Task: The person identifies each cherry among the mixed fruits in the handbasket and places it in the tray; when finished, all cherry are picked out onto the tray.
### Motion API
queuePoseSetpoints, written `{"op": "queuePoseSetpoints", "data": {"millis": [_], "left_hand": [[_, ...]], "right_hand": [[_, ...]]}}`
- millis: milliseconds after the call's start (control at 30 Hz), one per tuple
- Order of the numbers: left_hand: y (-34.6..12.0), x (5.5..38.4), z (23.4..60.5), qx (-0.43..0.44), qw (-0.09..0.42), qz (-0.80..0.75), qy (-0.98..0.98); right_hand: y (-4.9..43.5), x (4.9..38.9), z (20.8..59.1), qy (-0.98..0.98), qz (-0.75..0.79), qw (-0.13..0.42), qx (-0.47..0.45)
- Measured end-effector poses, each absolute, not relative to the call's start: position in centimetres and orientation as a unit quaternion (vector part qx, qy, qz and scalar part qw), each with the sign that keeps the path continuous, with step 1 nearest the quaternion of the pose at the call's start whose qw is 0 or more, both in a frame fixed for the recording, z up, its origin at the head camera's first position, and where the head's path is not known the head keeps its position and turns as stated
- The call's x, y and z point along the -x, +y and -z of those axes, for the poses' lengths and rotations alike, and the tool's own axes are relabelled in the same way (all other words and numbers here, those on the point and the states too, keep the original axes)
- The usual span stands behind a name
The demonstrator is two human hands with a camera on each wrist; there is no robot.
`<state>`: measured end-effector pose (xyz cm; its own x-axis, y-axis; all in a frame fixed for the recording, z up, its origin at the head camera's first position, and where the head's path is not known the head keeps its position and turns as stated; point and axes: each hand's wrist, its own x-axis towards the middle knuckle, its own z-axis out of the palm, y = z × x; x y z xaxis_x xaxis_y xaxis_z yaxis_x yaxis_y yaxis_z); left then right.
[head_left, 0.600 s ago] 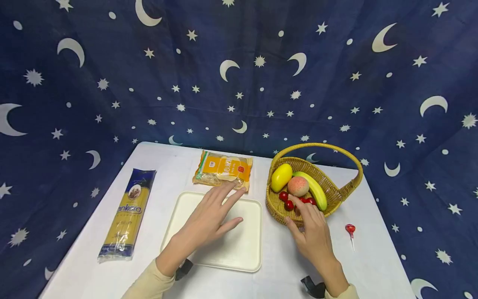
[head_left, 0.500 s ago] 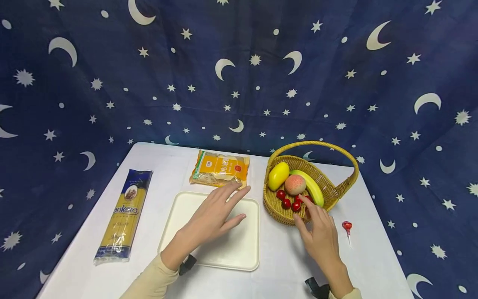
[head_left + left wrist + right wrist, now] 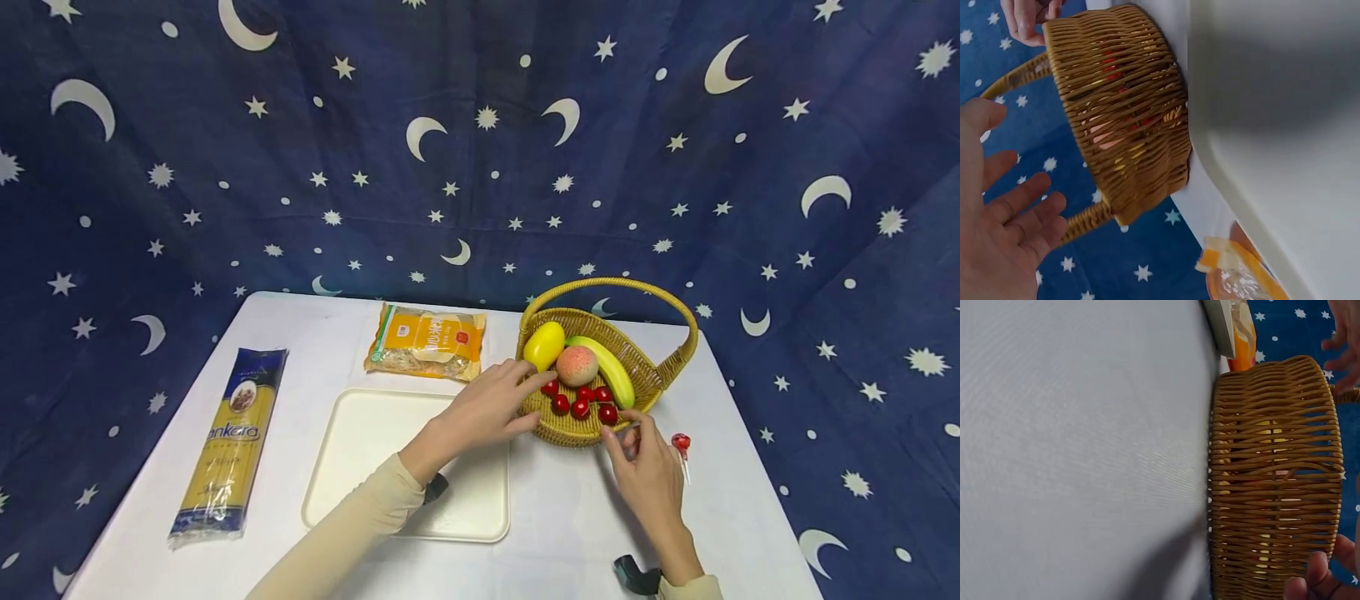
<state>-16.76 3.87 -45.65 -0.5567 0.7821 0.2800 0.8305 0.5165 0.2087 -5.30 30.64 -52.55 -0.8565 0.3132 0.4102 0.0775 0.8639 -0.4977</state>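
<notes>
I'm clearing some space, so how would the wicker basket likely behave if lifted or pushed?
The wicker basket should probably keep its shape: its woven wall stands without sagging. Lifted by its single arched handle, it may sway. The round peach and cherries inside look loose, so a sharp push could set them rolling.

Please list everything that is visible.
basket: one, brown, right
cherries: six visible, red, in basket
peach: one, pink, in basket
banana: one, yellow, in basket
oval fruit: one, yellow, in basket
lollipop: one, red, right
tray: one, white, centre
long packet: one, blue-gold, left
short packet: one, orange, behind tray
tablecloth: one, white, underneath
backdrop: one, blue, behind
devices: two, black, on wrists
left hand: one, beige sleeve, by basket
right hand: one, beige sleeve, by basket
</notes>
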Motion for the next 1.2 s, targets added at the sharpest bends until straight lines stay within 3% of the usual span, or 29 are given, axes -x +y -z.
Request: {"op": "queuePoseSetpoints", "data": {"millis": [267,833,1200], "left_hand": [[7.8,18.8,44.6,0.495,0.044,0.093,-0.863],[13.2,21.7,44.2,0.473,-0.093,-0.131,-0.866],[14.7,21.9,45.3,0.476,-0.111,-0.155,-0.859]], "right_hand": [[30.6,5.5,52.7,-0.937,-0.241,0.221,0.122],[30.1,5.6,52.8,-0.934,-0.26,0.209,0.13],[30.4,5.4,53.1,-0.929,-0.279,0.202,0.134]]}}
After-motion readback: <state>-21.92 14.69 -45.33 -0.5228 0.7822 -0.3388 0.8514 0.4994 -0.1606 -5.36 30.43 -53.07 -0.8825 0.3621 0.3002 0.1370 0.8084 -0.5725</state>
